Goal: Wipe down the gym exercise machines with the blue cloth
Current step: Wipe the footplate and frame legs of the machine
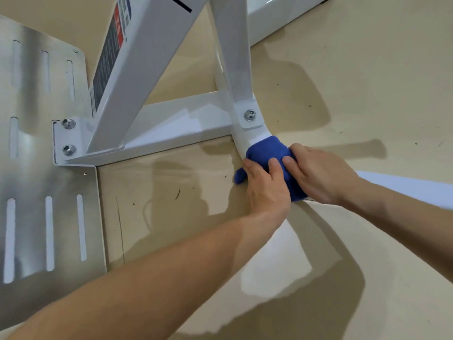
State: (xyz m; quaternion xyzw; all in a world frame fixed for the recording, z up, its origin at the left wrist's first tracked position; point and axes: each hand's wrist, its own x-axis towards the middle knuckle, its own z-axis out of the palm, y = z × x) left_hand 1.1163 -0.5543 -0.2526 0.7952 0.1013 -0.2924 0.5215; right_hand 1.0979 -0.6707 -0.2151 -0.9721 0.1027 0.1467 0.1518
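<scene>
From the head view, the blue cloth [266,152] is bunched around the curved white base tube [247,138] of the machine, low by the beige floor [367,94]. The left hand [266,190] grips the cloth from the near side, fingers curled over it. The right hand [318,173] clasps it from the right, thumb pressed into the fabric. Just above the cloth, a bolt [250,115] fixes an upright post [232,57] to the tube. A white crossbar [176,126] runs left to a slanted post [152,57] bearing a warning label [110,52]. A slotted metal plate [36,168] lies at the left, well apart from both hands.
</scene>
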